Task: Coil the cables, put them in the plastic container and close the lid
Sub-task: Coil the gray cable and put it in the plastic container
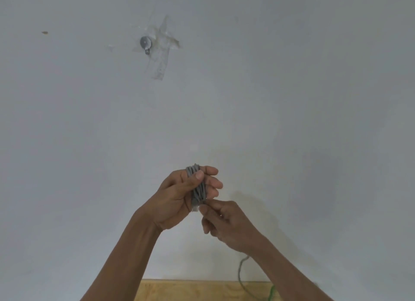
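grey cable coil (pixel 197 186) inside left grip (pixel 179 195)

Grey cable coil (pixel 197 186) in my left hand (pixel 177 197), plain, no markings. Green cable (pixel 242 276) trails low right. Wall (pixel 269 98) white-grey, one brown speck (pixel 44 32). Tape (pixel 161 51) clear, yellowed. Hook (pixel 146 43) silver. Tabletop (pixel 190 290) pale wood grain.

Counter (pixel 170 290): light wood, only a strip visible along the bottom edge, butted against a white wall. Green cable (pixel 243 278) on it, right of centre, curving from the wall down toward the frame edge. Forearms hide both ends of the strip.
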`<state>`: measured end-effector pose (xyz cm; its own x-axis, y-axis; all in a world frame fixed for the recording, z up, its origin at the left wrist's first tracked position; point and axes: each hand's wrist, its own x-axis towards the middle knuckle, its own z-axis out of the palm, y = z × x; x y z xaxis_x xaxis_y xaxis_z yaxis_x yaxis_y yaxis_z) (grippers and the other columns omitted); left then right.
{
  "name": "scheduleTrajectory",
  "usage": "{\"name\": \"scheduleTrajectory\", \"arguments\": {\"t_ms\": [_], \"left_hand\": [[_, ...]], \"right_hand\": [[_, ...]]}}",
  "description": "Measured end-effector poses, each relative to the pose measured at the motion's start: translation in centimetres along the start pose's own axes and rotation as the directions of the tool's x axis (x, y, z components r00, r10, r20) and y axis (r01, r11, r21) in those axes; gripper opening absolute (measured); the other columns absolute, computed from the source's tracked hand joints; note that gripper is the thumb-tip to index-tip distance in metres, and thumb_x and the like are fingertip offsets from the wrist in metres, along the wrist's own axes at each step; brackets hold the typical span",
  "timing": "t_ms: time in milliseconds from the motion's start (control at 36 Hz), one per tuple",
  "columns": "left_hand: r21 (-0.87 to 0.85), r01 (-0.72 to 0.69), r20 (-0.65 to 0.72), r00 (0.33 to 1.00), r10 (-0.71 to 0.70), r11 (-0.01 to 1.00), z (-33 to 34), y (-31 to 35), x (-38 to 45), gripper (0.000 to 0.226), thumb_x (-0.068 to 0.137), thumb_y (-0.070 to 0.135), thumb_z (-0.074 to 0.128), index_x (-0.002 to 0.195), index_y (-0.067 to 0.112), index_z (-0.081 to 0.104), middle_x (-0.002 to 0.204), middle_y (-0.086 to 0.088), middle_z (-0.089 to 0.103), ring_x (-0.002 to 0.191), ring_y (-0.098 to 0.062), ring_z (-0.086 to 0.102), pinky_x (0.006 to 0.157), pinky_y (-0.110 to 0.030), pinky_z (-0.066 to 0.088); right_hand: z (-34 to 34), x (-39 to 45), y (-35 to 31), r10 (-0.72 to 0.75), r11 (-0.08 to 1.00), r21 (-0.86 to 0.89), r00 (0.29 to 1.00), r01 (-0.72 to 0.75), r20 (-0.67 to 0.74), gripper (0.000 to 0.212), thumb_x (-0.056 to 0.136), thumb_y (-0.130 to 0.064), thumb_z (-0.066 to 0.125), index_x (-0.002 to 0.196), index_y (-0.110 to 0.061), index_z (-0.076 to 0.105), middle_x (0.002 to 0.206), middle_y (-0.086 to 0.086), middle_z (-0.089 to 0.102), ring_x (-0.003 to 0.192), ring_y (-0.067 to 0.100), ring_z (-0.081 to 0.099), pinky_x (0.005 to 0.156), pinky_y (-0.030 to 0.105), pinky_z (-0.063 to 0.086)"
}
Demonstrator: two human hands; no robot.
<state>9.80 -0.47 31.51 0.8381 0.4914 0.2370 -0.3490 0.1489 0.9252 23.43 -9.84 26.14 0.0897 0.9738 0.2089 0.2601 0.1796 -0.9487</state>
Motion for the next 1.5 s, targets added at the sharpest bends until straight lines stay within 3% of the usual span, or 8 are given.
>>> {"name": "scheduleTrajectory", "arguments": {"t_ms": [111,333,444,583,806,889,1389,1500], "left_hand": [[0.143,-0.020,-0.110,0.993,0.036,0.990,-0.2,0.1,0.5,0.030,0.099,0.021,0.053,0.116,-0.002,0.063,0.100,-0.013,0.076,0.088,-0.020,0.074,0.080,-0.026,0.057],[0.435,-0.002,-0.188,0.978,0.093,0.900,-1.2,-0.2,0.3,0.028,0.101,0.015,0.050,0.115,-0.006,0.063,0.105,-0.018,0.076,0.098,-0.027,0.073,0.086,-0.026,0.055],[0.614,0.111,-0.153,0.988,-0.020,0.781,-0.8,-0.6,-0.5,0.040,0.106,0.028,0.042,0.097,-0.002,0.066,0.074,0.004,0.068,0.066,-0.008,0.060,0.066,-0.021,0.045],[0.371,0.187,-0.087,0.982,-0.167,0.909,0.6,-0.6,-1.1,0.066,0.105,0.046,0.022,0.101,-0.001,0.068,0.089,-0.023,0.071,0.079,-0.029,0.066,0.081,-0.036,0.049],[0.051,0.131,0.090,0.987,-0.135,0.990,2.3,-0.4,-1.4,0.056,0.101,0.044,0.033,0.101,0.000,0.067,0.077,-0.017,0.069,0.066,-0.025,0.063,0.070,-0.031,0.052],[-0.076,0.084,0.085,0.993,-0.077,0.994,2.6,-0.3,-0.9,0.061,0.100,0.045,0.032,0.104,-0.003,0.069,0.077,-0.017,0.070,0.066,-0.024,0.064,0.070,-0.036,0.052],[0.002,-0.048,-0.237,0.970,0.047,0.999,0.6,0.2,0.4,0.053,0.102,0.038,0.037,0.129,-0.003,0.056,0.102,-0.015,0.073,0.078,-0.020,0.066,0.077,-0.027,0.057],[0.302,0.037,-0.294,0.954,0.056,0.953,-0.1,-0.2,0.1,0.050,0.102,0.039,0.038,0.132,0.003,0.054,0.106,-0.013,0.075,0.087,-0.022,0.070,0.087,-0.031,0.053]], "right_hand": [[0.0,-0.2,-0.1,-0.091,0.978,-0.191,0.996,0.085,-0.024,0.026,0.102,-0.031,0.049,0.102,-0.019,0.072,0.057,-0.003,0.053,0.051,0.009,0.043,0.054,0.023,0.038],[-1.8,-0.6,-3.0,-0.146,0.879,-0.445,0.985,0.171,0.090,0.023,0.095,-0.031,0.061,0.077,-0.016,0.066,0.054,-0.009,0.050,0.049,0.006,0.041,0.052,0.022,0.038],[-2.8,0.5,-5.6,-0.213,0.842,-0.479,0.968,0.250,0.130,0.025,0.096,-0.027,0.060,0.071,-0.023,0.061,0.057,-0.006,0.055,0.050,0.012,0.048,0.054,0.027,0.041],[-5.0,2.9,-6.6,-0.273,0.874,-0.401,0.960,0.274,0.061,0.014,0.087,-0.028,0.073,0.081,-0.017,0.070,0.068,0.002,0.069,0.061,0.013,0.061,0.064,0.030,0.051],[-4.6,4.0,-3.2,-0.175,0.984,-0.021,0.985,0.174,-0.012,0.015,0.091,-0.017,0.069,0.090,-0.002,0.069,0.068,0.022,0.060,0.062,0.019,0.053,0.057,0.024,0.044],[-2.2,2.4,-2.2,-0.039,0.984,0.174,0.999,0.038,0.000,0.016,0.081,-0.022,0.058,0.076,-0.007,0.062,0.050,0.001,0.058,0.042,0.013,0.052,0.044,0.020,0.040],[0.0,-0.3,-1.7,-0.126,0.919,-0.377,0.992,0.112,-0.014,0.038,0.101,-0.035,0.051,0.074,-0.009,0.055,0.052,-0.007,0.038,0.047,0.009,0.034,0.051,0.023,0.033],[-0.1,-0.7,-2.7,-0.095,0.870,-0.479,0.993,0.116,0.067,0.033,0.099,-0.035,0.051,0.074,-0.014,0.058,0.051,-0.005,0.042,0.045,0.009,0.037,0.050,0.024,0.035]]}}
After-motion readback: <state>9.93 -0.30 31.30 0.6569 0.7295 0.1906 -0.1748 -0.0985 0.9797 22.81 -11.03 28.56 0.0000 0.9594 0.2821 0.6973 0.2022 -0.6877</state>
